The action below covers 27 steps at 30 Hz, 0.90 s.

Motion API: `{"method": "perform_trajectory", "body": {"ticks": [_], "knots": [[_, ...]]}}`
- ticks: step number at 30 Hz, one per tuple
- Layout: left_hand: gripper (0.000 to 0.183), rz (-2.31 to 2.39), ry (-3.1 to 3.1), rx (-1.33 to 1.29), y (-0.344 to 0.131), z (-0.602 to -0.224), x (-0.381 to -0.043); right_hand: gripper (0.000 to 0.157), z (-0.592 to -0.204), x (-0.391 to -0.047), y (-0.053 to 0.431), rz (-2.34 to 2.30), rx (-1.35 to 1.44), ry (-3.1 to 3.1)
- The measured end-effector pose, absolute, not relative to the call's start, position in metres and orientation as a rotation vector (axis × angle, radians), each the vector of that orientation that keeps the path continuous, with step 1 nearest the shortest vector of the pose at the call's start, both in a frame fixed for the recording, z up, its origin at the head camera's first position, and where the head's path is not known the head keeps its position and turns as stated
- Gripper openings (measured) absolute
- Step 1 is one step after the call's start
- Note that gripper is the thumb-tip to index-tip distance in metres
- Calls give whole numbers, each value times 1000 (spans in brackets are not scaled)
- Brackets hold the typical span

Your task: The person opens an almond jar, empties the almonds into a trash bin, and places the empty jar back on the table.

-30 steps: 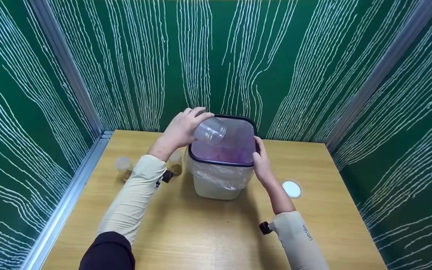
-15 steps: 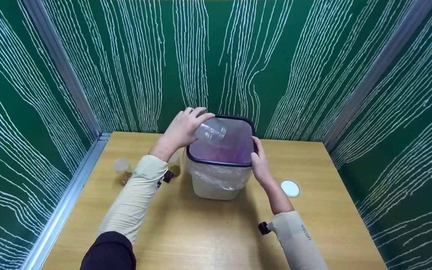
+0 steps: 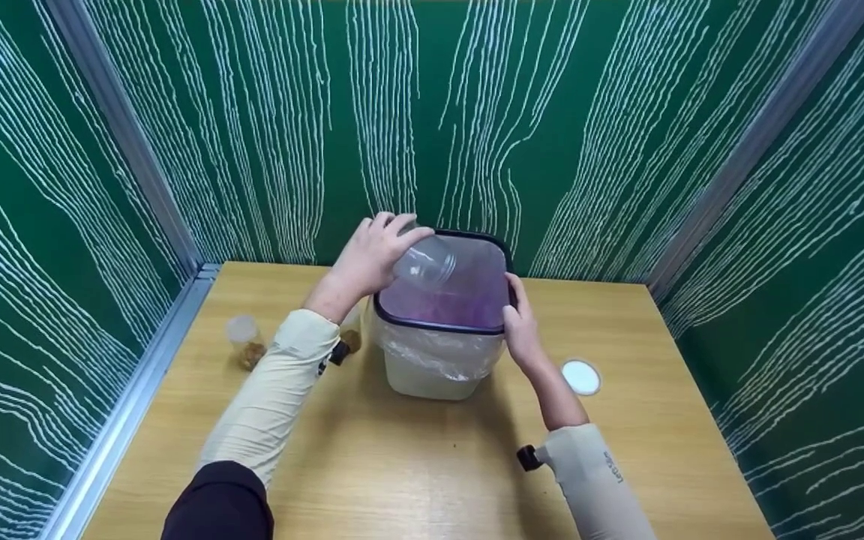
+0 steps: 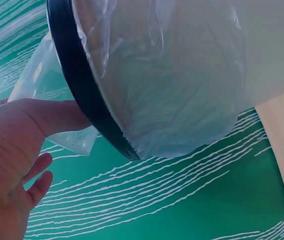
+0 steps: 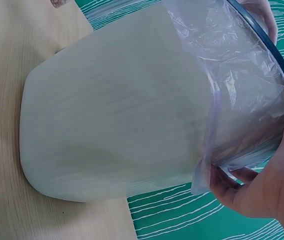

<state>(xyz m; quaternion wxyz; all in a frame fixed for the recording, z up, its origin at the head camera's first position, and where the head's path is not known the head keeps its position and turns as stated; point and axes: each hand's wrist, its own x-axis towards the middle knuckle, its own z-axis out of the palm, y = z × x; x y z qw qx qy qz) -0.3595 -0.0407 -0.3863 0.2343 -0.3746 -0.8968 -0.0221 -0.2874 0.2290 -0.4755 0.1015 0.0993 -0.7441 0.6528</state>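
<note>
My left hand (image 3: 368, 255) grips a clear plastic jar (image 3: 428, 262) that is tipped on its side, its mouth over the opening of a pale trash bin (image 3: 432, 379). In the left wrist view the jar (image 4: 37, 75) shows partly behind the bin's black rim (image 4: 84, 85) and my fingers. The bin stands upright, lined with a clear bag (image 3: 432, 351) folded over its edge. On the bin's right side my right hand (image 3: 523, 326) holds the rim; in the right wrist view its fingertips (image 5: 222, 182) pinch the hanging bag.
A clear jar (image 3: 244, 341) with brown contents stands at the left of the table (image 3: 417, 472). Another jar (image 3: 352, 334) with brown contents is partly hidden behind my left wrist. A round white lid (image 3: 580, 377) lies right of the bin. Green walls (image 3: 462, 112) enclose the table.
My left hand and the tipped jar have shifted very slightly to the right. Pale bits seen in the jar earlier no longer show clearly; the jar looks blurred. My right hand stays put.
</note>
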Motion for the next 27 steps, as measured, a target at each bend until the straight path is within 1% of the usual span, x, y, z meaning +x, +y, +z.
{"method": "perform_trajectory", "body": {"ticks": [4,6,9,12,16,20,27], "knots": [[75,-93,-2461,-1041,-41,-391,-361,56,-461,-275,224,1919,273,-2222],[76,-93,-2456,-1041,-41,-391,-362,56,-460,-277,224,1915,274,-2226],[77,-101,-2411,-1038,-41,-389,-363,56,-467,-284,227,1908,279,-2228],[73,-117,-2344,-1026,-37,-387,-364,56,-480,-291,230,1913,283,-2218],[71,-23,-2387,-1024,-33,-387,-363,57,-492,-296,230,1899,272,-2204],[73,92,-2476,-1017,-32,-391,-364,57,-495,-299,229,1870,292,-2191],[80,13,-2425,-1013,-34,-398,-369,57,-493,-298,230,1849,278,-2199]]}}
